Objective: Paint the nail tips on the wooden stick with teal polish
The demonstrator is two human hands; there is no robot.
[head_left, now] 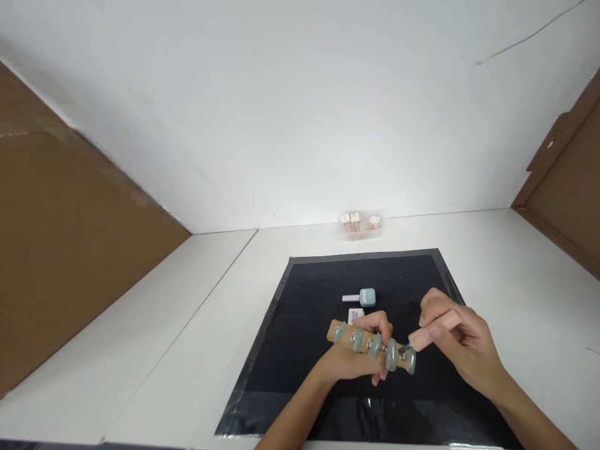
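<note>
My left hand [359, 359] is closed around a tan display strip [347, 335] held above the dark mat. Several shiny teal false nails [391, 355] sit across this strip, with silver round studs between them. In my right hand [464, 340], thumb and fingers pinch a pink-handled nail polish brush [434, 331]. Its dark tip is at the strip's right end, close to the last nails; whether it touches one I cannot tell. Just beyond my left hand stands a white square bottle [355, 314] with a purple pattern, partly hidden by the fingers.
A teal nail polish bottle [368, 297] with a silver cap lies on the black mat [314, 287]. Against the white wall, a clear tray [360, 235] holds 3 white bottles with pink caps. Brown cardboard panels [70, 206] flank the white table.
</note>
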